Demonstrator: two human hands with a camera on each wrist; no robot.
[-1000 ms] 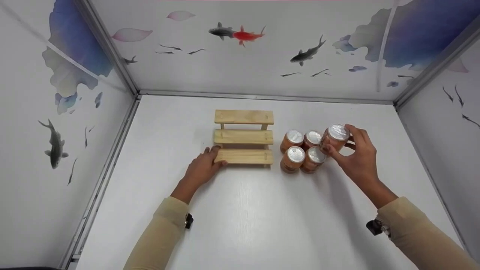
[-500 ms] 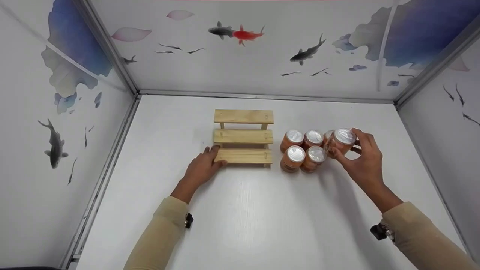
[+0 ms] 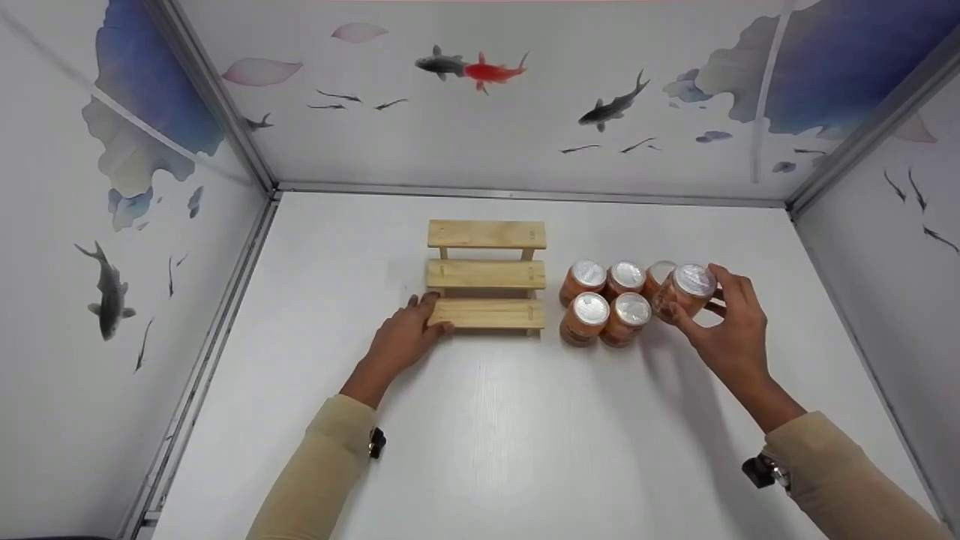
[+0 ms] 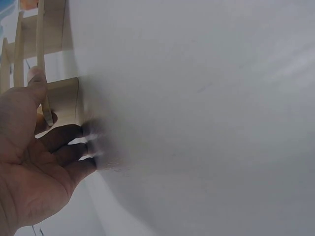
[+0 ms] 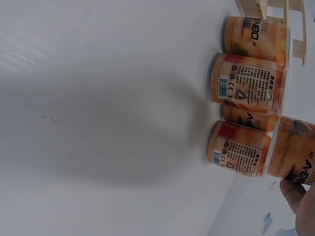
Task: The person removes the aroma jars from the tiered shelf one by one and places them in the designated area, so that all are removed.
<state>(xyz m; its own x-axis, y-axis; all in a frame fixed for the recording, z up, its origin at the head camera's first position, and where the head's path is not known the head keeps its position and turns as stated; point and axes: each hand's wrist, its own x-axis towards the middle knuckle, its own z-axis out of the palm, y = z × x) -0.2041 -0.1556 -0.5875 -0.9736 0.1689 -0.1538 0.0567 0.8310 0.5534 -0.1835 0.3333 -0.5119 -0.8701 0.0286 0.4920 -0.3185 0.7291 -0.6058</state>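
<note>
A stepped wooden rack (image 3: 486, 274) with three planks stands on the white table. My left hand (image 3: 405, 334) holds the left end of its lowest plank, and in the left wrist view the thumb (image 4: 37, 86) lies against that plank. My right hand (image 3: 727, 326) grips an orange can (image 3: 694, 281) with a silvery lid between thumb and fingers. In the right wrist view this held can (image 5: 295, 150) is raised above the level of the standing ones. Beside the rack stand several like cans in two rows; the rearmost right can (image 3: 661, 271) is partly hidden behind the held one.
A front can (image 3: 590, 308) and its neighbour (image 3: 631, 308) stand close together, right of the rack. White panels painted with fish (image 3: 491, 71) enclose the table (image 3: 487, 450) at the back and both sides.
My right hand has moved right and a little nearer with its can, uncovering part of the rearmost right can. The left hand has stayed on the rack.
</note>
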